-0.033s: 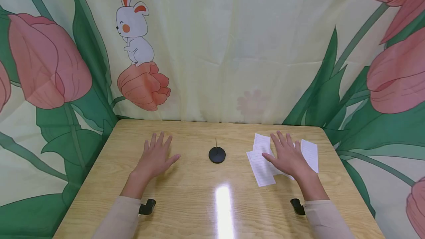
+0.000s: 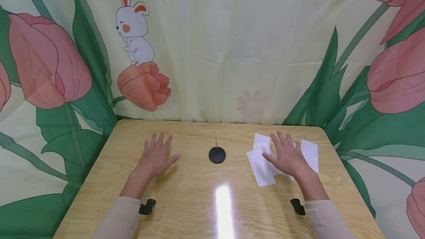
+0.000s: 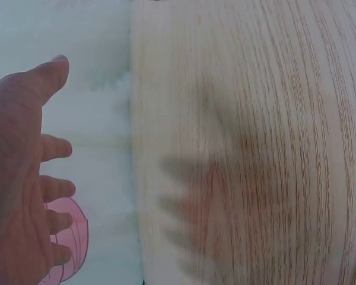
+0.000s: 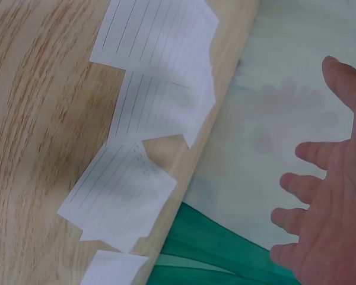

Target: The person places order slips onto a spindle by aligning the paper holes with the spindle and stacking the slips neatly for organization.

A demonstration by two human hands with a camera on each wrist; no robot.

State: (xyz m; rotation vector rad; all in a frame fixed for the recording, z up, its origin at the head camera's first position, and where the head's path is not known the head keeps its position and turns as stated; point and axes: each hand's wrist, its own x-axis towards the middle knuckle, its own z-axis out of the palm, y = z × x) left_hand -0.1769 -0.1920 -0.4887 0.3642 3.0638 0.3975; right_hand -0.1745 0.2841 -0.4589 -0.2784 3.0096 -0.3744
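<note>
My left hand (image 2: 154,160) hovers palm down over the left part of the wooden table, fingers spread and holding nothing. In the left wrist view its shadow falls on the bare wood, apart from the fingers (image 3: 58,189). My right hand (image 2: 289,158) is held, spread and with nothing in it, above several lined white paper slips (image 2: 261,170). It hides part of them in the head view. The right wrist view shows the slips (image 4: 121,190) lying loosely, some overlapping. Between the hands stands a paper spike (image 2: 217,155), a thin upright rod on a round black base.
The wooden table (image 2: 186,194) ends at the back against a curtain (image 2: 206,47) printed with tulips and a rabbit. A black device sits at the left wrist (image 2: 147,207), another at the right wrist (image 2: 297,207). Bright glare (image 2: 224,209) lies on the table's front middle.
</note>
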